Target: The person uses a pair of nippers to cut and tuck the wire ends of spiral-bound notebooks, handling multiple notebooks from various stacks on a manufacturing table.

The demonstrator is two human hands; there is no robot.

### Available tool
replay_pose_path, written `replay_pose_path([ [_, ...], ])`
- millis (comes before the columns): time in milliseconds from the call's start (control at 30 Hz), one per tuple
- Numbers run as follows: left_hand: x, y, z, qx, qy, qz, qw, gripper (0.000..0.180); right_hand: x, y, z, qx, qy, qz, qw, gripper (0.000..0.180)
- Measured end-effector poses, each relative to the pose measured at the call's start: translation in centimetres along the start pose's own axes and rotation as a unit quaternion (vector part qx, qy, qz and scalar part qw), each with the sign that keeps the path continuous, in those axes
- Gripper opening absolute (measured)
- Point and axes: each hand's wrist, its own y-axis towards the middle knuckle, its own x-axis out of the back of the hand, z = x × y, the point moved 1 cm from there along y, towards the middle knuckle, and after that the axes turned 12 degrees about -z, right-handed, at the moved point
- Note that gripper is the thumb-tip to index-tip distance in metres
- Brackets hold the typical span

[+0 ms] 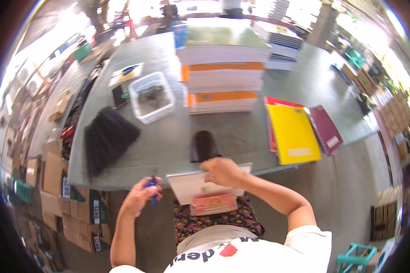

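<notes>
Grey and long, the table (168, 141) carries stacked notebooks (221, 68), a clear plastic tub (151, 96), a heap of black spiral bindings (107, 136) and a yellow notebook (293, 133) beside a maroon one (324, 128). At its near edge the person's right hand (222, 171) presses down on a white spiral notebook (191, 186) resting on their lap, fingers curled over its top edge. The left hand (140, 196) has its grip closed around blue-handled pliers (153, 187), just left of the notebook.
</notes>
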Motion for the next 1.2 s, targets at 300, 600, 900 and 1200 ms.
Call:
replay_pose_path([
  [300,-1.4,7.3,-1.9,-0.119,0.049,-0.121,0.984,0.033,23.9,-11.0,-1.4,-0.043,0.012,-0.401,0.915,0.019],
  [600,-1.2,10.7,1.9,-0.367,0.457,-0.329,0.74,0.039,20.5,-16.7,-19.7,-0.237,-0.156,-0.25,0.926,0.025],
  [900,-1.6,12.7,3.0,-0.429,0.487,-0.403,0.645,0.042,22.9,1.3,-10.8,0.066,-0.184,-0.536,0.821,0.048],
  [1200,-1.1,12.8,3.2,-0.423,0.409,-0.4,0.703,0.034,25.4,12.7,-12.4,0.142,-0.03,-0.416,0.898,0.067],
])
